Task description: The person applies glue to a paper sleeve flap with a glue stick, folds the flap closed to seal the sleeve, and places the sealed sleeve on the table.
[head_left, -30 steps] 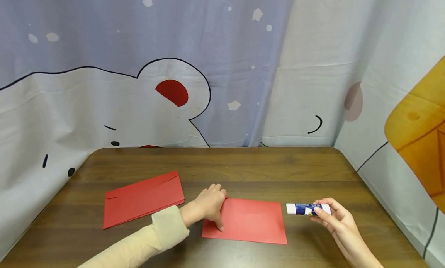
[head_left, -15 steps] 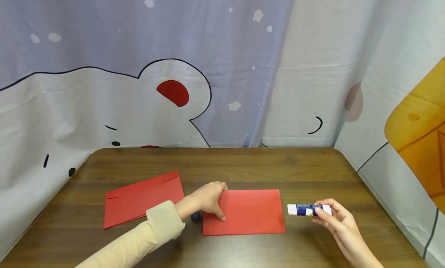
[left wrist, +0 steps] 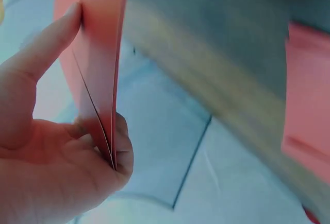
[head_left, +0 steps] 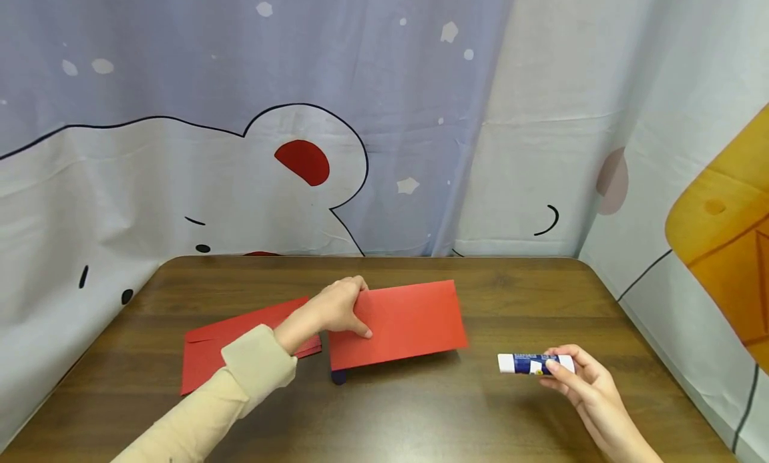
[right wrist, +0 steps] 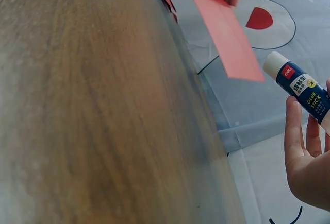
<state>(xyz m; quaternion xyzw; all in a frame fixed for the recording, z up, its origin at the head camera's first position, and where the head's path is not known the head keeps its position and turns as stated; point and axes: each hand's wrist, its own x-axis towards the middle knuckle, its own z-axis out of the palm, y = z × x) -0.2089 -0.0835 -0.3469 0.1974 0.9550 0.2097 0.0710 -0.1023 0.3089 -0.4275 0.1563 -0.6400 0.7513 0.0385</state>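
Note:
A red envelope (head_left: 405,323) is held up off the table at a slant, its left end gripped by my left hand (head_left: 336,306). In the left wrist view the thumb presses one face of the envelope (left wrist: 98,44) while the fingers curl round behind it. Over the table's right side my right hand (head_left: 591,389) pinches a blue and white glue stick (head_left: 529,363) lying level, its white end pointing left. The right wrist view shows "GLUE STICK" printed on the label (right wrist: 309,90). Below the envelope's lower left corner is a dark blue cap-like piece (head_left: 339,377), partly hidden.
More red envelopes (head_left: 210,356) lie overlapped on the table's left side, partly behind the left sleeve (head_left: 240,383). The brown wooden table (head_left: 510,296) meets a printed curtain (head_left: 414,116) at its far edge.
My left hand has lifted the envelope off the table and carried it up and to the left, tilting it. The dark blue piece has come into sight. My right hand has barely moved.

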